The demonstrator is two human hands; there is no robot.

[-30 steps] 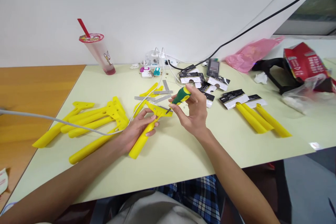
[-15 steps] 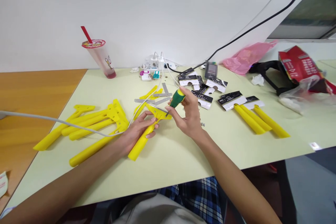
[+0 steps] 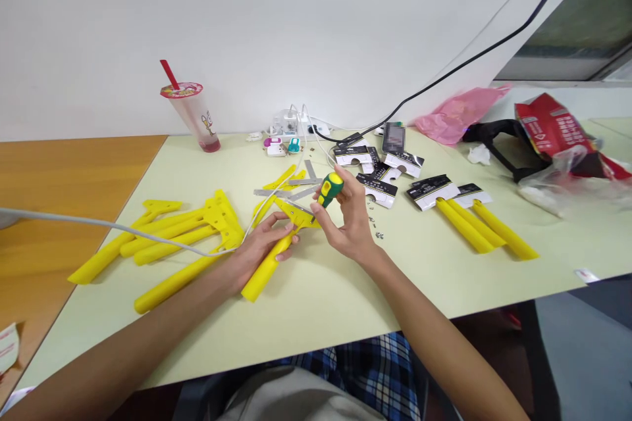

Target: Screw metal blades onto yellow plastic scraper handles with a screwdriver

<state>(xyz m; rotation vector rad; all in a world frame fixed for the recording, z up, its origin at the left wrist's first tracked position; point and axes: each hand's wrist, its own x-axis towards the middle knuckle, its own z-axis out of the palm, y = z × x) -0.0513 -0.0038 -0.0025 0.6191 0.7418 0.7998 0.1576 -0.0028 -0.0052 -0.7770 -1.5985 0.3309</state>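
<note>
My left hand [image 3: 257,247] grips the handle of a yellow plastic scraper [image 3: 269,260] that rests on the pale green table [image 3: 320,289]. My right hand [image 3: 348,214] holds a green and yellow screwdriver [image 3: 328,189], tilted so its tip meets the scraper's head [image 3: 301,214]. A metal blade lies along that head. Loose metal blades [image 3: 289,184] lie just beyond it. Small screws [image 3: 378,230] are scattered to the right of my right hand.
A pile of yellow scraper handles [image 3: 172,230] lies at the left, three more [image 3: 484,227] at the right with black and white cards [image 3: 395,174]. A drink cup with red straw [image 3: 192,108], a power strip [image 3: 293,125], a white cable [image 3: 99,227] and bags [image 3: 557,128] surround them.
The screwdriver has tipped more upright and its tip has settled onto the scraper head. My left hand has kept its grip on the handle. The view has tilted down slightly.
</note>
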